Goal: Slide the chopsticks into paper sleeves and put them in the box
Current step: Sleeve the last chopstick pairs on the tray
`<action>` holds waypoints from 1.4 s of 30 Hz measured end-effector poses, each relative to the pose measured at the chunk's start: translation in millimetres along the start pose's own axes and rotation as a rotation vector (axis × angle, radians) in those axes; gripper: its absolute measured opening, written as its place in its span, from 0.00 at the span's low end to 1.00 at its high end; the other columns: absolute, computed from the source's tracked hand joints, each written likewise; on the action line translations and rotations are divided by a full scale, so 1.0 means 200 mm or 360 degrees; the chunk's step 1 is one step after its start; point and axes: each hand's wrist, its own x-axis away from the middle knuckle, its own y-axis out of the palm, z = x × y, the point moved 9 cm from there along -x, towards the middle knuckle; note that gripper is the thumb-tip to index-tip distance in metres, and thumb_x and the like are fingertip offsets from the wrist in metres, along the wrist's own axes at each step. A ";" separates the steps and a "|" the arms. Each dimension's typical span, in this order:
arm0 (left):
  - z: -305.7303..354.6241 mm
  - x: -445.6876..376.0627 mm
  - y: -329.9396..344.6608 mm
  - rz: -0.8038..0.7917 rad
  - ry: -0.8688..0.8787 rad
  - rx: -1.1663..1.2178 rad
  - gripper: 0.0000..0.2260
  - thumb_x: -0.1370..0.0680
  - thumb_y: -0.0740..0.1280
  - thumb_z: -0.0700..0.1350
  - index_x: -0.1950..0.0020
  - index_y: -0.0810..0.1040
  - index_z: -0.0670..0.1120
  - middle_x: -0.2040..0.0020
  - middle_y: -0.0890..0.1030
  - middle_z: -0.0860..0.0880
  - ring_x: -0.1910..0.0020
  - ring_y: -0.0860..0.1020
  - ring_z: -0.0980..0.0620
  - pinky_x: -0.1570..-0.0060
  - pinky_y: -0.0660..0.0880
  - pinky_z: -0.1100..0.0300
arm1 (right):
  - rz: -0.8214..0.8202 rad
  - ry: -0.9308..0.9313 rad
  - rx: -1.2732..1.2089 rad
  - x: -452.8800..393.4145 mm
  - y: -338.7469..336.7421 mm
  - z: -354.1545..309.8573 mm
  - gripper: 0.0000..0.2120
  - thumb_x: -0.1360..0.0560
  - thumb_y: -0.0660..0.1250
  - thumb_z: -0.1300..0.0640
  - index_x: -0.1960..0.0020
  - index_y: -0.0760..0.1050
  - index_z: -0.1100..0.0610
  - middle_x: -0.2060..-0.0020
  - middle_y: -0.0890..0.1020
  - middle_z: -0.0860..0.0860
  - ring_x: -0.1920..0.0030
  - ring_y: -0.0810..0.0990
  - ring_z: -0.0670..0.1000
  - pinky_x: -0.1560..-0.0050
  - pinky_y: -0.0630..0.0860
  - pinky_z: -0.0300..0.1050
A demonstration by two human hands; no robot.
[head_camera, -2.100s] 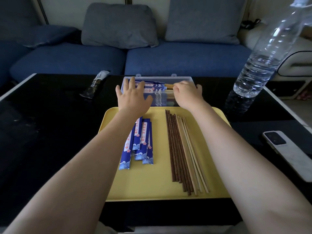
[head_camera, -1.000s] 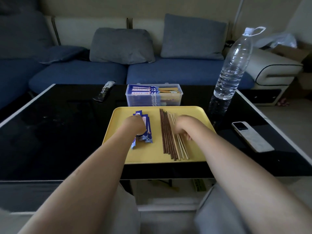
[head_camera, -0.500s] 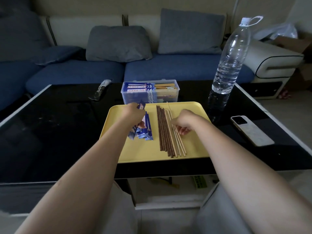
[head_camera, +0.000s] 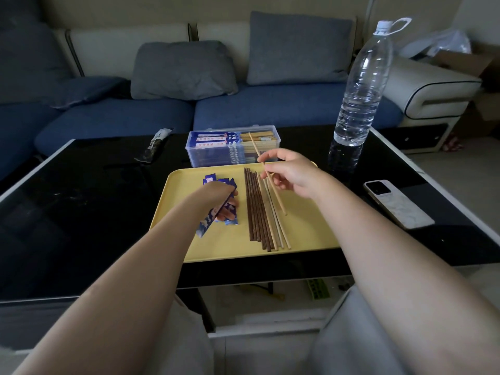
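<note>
- the right hand (head_camera: 293,173) is raised over the far right part of the yellow tray (head_camera: 305,234), thumb and fingers pinching a pale chopstick (head_camera: 266,172) near its middle.
- that chopstick is lifted and slanted: its far tip shows in front of the clear plastic box (head_camera: 213,158), its near tip hangs above the tray just right of the row of loose sticks.
- the left hand (head_camera: 216,196) is down on the left part of the tray, fingers curled around a blue paper sleeve (head_camera: 207,224) whose near end sticks out toward the viewer, tilted.
- more blue sleeves (head_camera: 211,179) lie under and beside that hand on the tray.
- the loose chopsticks (head_camera: 257,209) lie side by side in the tray's middle, dark brown ones on the left, a few pale ones on the right, all running near to far.
- the box sits on the black counter (head_camera: 81,201) just beyond the tray's far edge, lid off, holding sleeved chopsticks, blue paper to the left and wooden ends to the right.
- a water bottle (head_camera: 359,87) stands upright on the counter to the right of the box.
- a white phone (head_camera: 397,203) lies flat on the counter, right of the tray.
- a small dark packet (head_camera: 154,144) lies on the counter, left of the box.
- a blue sofa (head_camera: 270,112) with grey cushions stands behind the counter.
</note>
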 end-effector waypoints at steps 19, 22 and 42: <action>0.06 0.06 0.07 -0.0355 0.0160 0.0079 0.21 0.17 0.54 0.51 0.43 0.79 0.38 0.67 0.78 0.45 0.72 0.74 0.51 0.67 0.73 0.58 | 0.0697 0.0100 -0.0553 0.00 -0.23 0.05 0.12 0.15 0.57 0.56 0.53 0.76 0.57 0.70 0.74 0.51 0.73 0.69 0.48 0.73 0.66 0.41; 0.07 0.08 0.08 -0.0423 0.0190 0.0108 0.19 0.18 0.54 0.51 0.47 0.78 0.39 0.68 0.77 0.45 0.73 0.73 0.51 0.67 0.72 0.58 | 0.0706 0.0125 -0.0501 -0.01 -0.23 0.06 0.12 0.15 0.57 0.56 0.53 0.75 0.57 0.70 0.73 0.51 0.73 0.69 0.48 0.73 0.66 0.41; 0.10 -0.01 -0.08 0.0186 0.0269 0.0928 0.11 0.17 0.61 0.53 0.45 0.74 0.45 0.47 0.85 0.43 0.49 0.85 0.45 0.47 0.81 0.54 | 0.0186 0.0000 0.0140 -0.02 0.01 -0.02 0.07 0.21 0.69 0.53 0.46 0.81 0.54 0.53 0.86 0.52 0.55 0.87 0.51 0.49 0.84 0.51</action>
